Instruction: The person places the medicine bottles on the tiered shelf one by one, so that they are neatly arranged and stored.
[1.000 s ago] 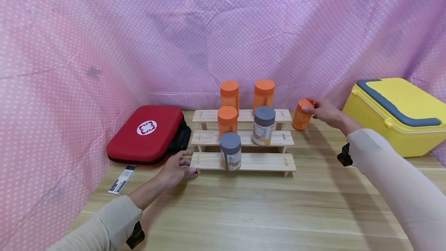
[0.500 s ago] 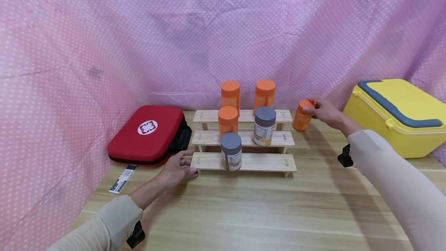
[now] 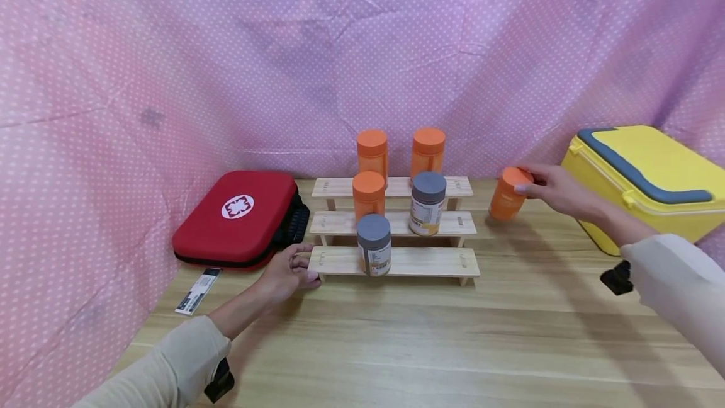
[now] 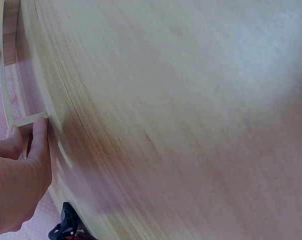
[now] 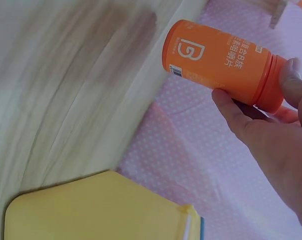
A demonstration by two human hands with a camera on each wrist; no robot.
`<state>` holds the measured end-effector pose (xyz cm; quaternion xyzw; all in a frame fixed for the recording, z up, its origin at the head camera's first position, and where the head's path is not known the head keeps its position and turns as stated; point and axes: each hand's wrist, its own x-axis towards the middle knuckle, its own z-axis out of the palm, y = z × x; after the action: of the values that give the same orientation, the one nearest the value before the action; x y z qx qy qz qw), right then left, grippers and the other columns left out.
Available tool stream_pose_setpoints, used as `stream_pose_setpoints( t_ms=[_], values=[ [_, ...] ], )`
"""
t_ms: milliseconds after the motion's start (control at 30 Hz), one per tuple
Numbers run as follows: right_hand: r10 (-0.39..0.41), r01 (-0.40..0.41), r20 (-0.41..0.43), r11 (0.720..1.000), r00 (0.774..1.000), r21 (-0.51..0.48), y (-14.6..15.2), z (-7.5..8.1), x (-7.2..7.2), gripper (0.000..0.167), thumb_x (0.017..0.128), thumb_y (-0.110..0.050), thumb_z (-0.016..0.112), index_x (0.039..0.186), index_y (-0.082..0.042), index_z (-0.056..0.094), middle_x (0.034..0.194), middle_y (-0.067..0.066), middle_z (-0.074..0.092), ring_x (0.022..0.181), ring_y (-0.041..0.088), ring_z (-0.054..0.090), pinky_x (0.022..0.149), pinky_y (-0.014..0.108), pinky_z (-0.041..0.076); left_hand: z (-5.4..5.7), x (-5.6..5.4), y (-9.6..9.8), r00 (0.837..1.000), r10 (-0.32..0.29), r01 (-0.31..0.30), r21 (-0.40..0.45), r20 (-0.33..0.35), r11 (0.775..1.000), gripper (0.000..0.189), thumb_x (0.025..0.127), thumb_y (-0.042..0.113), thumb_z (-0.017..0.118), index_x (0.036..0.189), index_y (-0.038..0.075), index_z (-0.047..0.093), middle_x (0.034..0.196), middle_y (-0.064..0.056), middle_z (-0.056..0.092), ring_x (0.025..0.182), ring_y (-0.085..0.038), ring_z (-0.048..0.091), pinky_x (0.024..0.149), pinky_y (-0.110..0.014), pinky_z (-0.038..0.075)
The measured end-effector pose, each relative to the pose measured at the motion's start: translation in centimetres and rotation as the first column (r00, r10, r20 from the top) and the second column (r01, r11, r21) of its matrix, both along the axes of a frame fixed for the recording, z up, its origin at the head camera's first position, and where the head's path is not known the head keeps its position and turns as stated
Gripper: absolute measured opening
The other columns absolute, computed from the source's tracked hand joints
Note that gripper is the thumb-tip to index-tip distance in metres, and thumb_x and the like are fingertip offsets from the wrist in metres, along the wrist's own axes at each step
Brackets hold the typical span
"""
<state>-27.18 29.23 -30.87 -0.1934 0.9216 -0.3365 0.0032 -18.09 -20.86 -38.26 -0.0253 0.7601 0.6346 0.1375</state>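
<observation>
In the head view, my right hand grips an orange supplement bottle around its lid, right of the wooden stand. The right wrist view shows the bottle's printed side, tilted and seemingly just off the table. With thumb and fingers, my left hand pinches the left end of the lowest step of the three-tier wooden stand. Orange bottles stand on its top and middle tiers. One grey-lidded bottle is on the middle tier, another grey-lidded bottle on the lowest.
A red first-aid case lies left of the stand, with a white label strip in front of it. At the right sits a yellow box with a grey handle. Pink dotted cloth hangs behind the wooden table.
My right hand has carried the orange bottle rightward, away from the stand and towards the yellow box. My left hand stays at the stand's end, and the stand keeps its place.
</observation>
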Motion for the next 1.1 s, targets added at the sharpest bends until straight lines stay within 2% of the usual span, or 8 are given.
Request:
stream_pose_setpoints(
  t_ms=[200, 433, 667, 900, 1100],
  values=[
    [0.005, -0.005, 0.001, 0.999, 1.000, 0.036, 0.6, 0.9, 2.9, 0.052, 0.096, -0.019, 0.061, 0.141, -0.001, 0.044, 0.120, 0.017, 0.061, 0.094, 0.004, 0.055, 0.075, 0.009, 0.047, -0.1, -0.1, -0.1, 1.000, -0.011, 0.011, 0.008, -0.003, 1.000, 0.058, 0.087, -0.020, 0.053, 0.140, -0.007, 0.032, 0.109, -0.026, 0.056, 0.091, -0.025, 0.064, 0.084, -0.041, 0.058],
    [0.035, -0.034, -0.077, 0.999, 0.996, 0.004, 0.9, 0.9, 5.8, 0.050, 0.092, -0.010, 0.064, 0.138, 0.001, 0.048, 0.115, 0.016, 0.064, 0.094, -0.007, 0.054, 0.075, 0.005, 0.046, -0.1, -0.2, -0.1, 1.000, -0.013, 0.013, 0.019, -0.006, 1.000, 0.058, 0.087, -0.020, 0.053, 0.140, -0.008, 0.032, 0.106, -0.024, 0.057, 0.091, -0.024, 0.063, 0.084, -0.041, 0.058],
    [0.080, -0.079, -0.071, 0.997, 0.994, 0.016, 0.4, 0.7, 8.6, 0.050, 0.091, -0.010, 0.065, 0.138, -0.002, 0.050, 0.115, 0.009, 0.064, 0.097, -0.007, 0.055, 0.076, 0.007, 0.048, -0.1, -0.1, 0.0, 1.000, -0.017, 0.017, 0.012, -0.010, 1.000, 0.058, 0.087, -0.019, 0.053, 0.140, -0.008, 0.032, 0.107, -0.024, 0.057, 0.093, -0.024, 0.062, 0.084, -0.040, 0.058],
    [0.199, -0.205, -0.073, 0.975, 0.977, -0.087, -1.0, 1.5, 11.0, 0.052, 0.090, 0.000, 0.063, 0.140, -0.005, 0.048, 0.117, -0.008, 0.065, 0.104, -0.002, 0.059, 0.079, 0.011, 0.052, -0.1, 0.1, 0.0, 0.999, -0.026, 0.026, 0.024, -0.019, 0.999, 0.058, 0.087, -0.019, 0.053, 0.140, -0.009, 0.030, 0.106, -0.025, 0.057, 0.092, -0.024, 0.062, 0.084, -0.041, 0.057],
    [0.234, -0.244, -0.098, 0.964, 0.967, -0.109, -3.2, 2.1, 12.4, 0.054, 0.089, 0.001, 0.064, 0.140, -0.005, 0.048, 0.117, -0.010, 0.064, 0.102, -0.001, 0.060, 0.078, 0.014, 0.054, 0.1, 0.2, -0.1, 0.999, -0.030, 0.030, 0.016, -0.018, 0.999, 0.058, 0.087, -0.019, 0.053, 0.140, -0.009, 0.030, 0.109, -0.027, 0.056, 0.094, -0.025, 0.061, 0.085, -0.042, 0.057]
  ],
)
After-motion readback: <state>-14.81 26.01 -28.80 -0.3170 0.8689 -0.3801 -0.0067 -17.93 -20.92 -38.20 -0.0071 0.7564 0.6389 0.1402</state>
